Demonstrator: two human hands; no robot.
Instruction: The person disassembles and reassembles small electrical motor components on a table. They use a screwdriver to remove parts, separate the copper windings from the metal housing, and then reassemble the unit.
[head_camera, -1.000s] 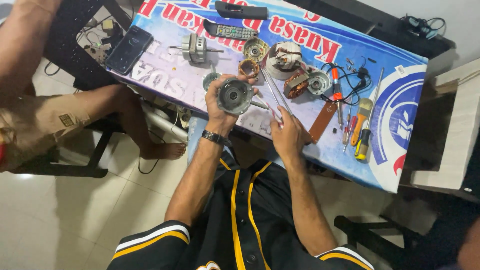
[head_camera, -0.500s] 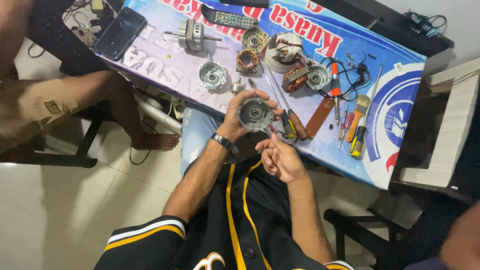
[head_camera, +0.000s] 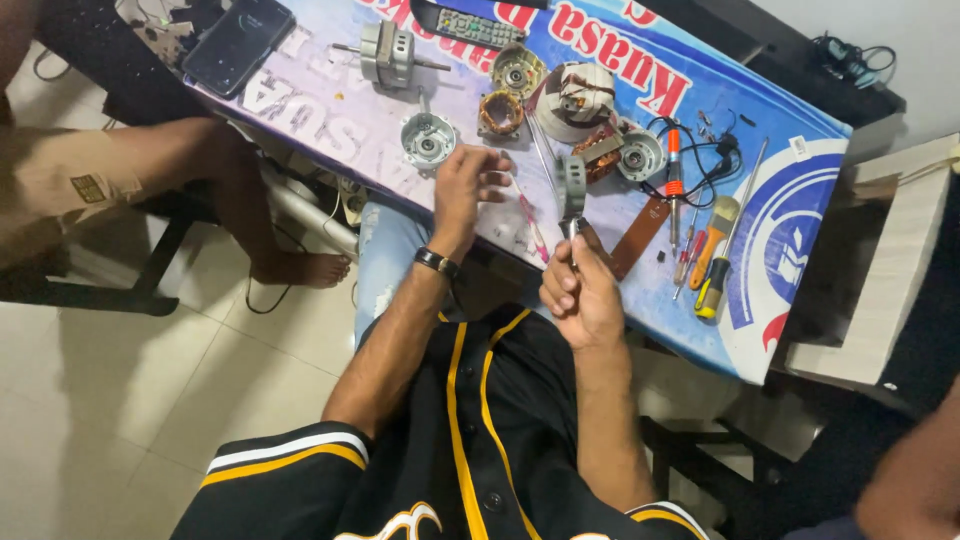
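Observation:
My right hand (head_camera: 580, 292) grips a round grey metal motor part (head_camera: 572, 190) by its lower end and holds it edge-on above the table's near edge. With fingers spread and nothing in it, my left hand (head_camera: 470, 185) hovers over the table covered by a printed banner (head_camera: 790, 250). It is just right of a round metal end cap (head_camera: 428, 138). A copper-wound stator (head_camera: 500, 112) lies beyond my left fingers. A black watch (head_camera: 437, 263) is on my left wrist.
On the table lie a phone (head_camera: 238, 45), a remote (head_camera: 470, 25), a small motor with shaft (head_camera: 385, 52), a white housing (head_camera: 580, 95), another end cap (head_camera: 640, 155), screwdrivers (head_camera: 715, 280) and a brush (head_camera: 712, 225). A seated person's leg (head_camera: 250, 200) is at left; another person's arm (head_camera: 910, 480) at bottom right.
The round motor part went from my left hand to my right hand and now stands edge-on. My left hand let go and opened over the table.

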